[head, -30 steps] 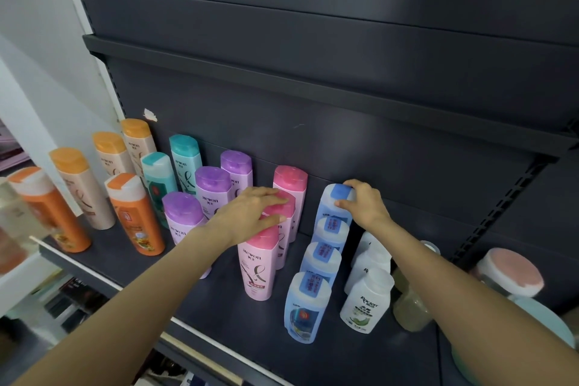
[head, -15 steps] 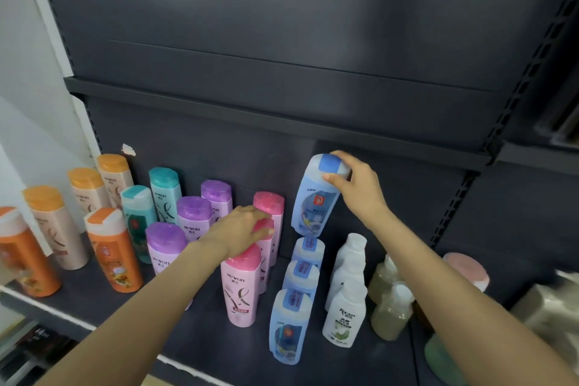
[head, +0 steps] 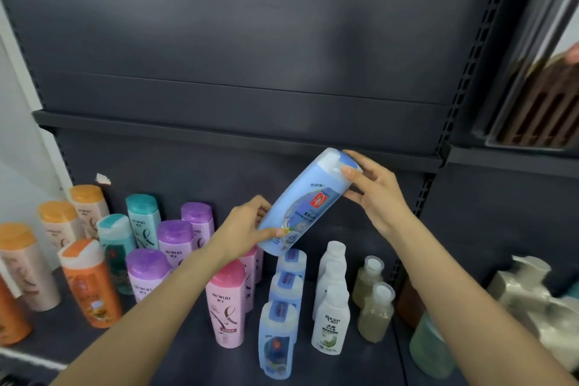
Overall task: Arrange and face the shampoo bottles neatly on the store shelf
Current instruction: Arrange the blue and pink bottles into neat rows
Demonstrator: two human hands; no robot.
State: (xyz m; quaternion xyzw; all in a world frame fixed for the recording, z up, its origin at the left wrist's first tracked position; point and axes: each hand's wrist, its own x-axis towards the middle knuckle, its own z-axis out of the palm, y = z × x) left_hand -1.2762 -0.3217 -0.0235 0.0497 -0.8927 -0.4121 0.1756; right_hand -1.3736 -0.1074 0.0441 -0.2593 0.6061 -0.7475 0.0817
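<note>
Above shelf (head: 360, 367), both hands grip tilted blue bottle (head: 300, 207).

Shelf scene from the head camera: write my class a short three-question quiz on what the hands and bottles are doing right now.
1. True or false: the lifted blue bottle stands upright on the shelf.
2. Which hand holds its cap end? A) left hand B) right hand
3. Fill in: the front bottle in the row left of the blue row has a ____ cap.

Key: 1 false, it is tilted in the air, held in both hands. 2 B. 3 pink, on the pink bottle.
</note>
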